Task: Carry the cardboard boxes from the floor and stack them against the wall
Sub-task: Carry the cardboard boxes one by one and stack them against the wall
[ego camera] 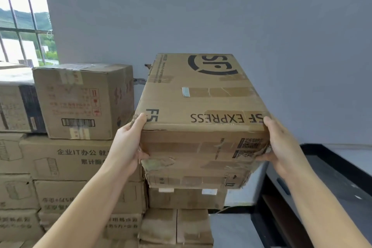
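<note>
A plain grey wall is filling most of the frame. Daylight is coming through a barred window at upper left. Dark furniture is sitting at lower right.
</note>
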The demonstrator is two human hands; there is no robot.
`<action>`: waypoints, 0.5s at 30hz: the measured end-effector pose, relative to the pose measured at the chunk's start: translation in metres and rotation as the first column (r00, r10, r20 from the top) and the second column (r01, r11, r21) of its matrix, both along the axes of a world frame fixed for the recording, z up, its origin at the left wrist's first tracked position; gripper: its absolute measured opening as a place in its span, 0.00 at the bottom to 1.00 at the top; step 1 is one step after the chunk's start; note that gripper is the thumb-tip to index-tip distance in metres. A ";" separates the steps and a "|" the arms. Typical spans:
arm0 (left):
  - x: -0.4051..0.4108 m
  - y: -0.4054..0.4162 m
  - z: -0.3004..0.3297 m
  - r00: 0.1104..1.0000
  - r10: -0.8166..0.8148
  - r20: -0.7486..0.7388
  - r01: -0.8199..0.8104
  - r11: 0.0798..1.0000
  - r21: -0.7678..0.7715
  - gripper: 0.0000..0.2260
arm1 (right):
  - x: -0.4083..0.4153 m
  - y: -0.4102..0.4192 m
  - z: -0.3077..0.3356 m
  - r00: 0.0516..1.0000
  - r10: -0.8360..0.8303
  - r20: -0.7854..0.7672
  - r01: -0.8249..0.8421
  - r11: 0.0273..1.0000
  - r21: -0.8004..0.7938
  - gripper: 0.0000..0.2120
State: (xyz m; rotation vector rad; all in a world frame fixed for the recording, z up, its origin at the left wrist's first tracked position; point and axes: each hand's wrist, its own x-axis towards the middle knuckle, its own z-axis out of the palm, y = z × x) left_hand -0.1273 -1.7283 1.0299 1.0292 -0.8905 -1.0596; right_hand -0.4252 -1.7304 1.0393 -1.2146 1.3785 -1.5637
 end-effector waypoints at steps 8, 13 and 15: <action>0.020 -0.161 -0.010 0.999 -0.041 -0.008 0.041 0.992 0.117 0.10 | 0.018 -0.154 -0.005 0.998 -0.060 0.012 0.059 0.995 0.082 0.13; 0.037 -0.236 -0.013 0.995 -0.096 0.033 0.086 0.970 0.229 0.09 | 0.037 -0.222 -0.029 0.998 -0.063 0.017 0.058 0.975 0.215 0.12; 0.044 -0.253 -0.020 0.990 -0.139 0.030 0.125 0.952 0.279 0.13 | 0.042 -0.239 -0.035 0.999 -0.040 0.018 0.035 0.973 0.229 0.11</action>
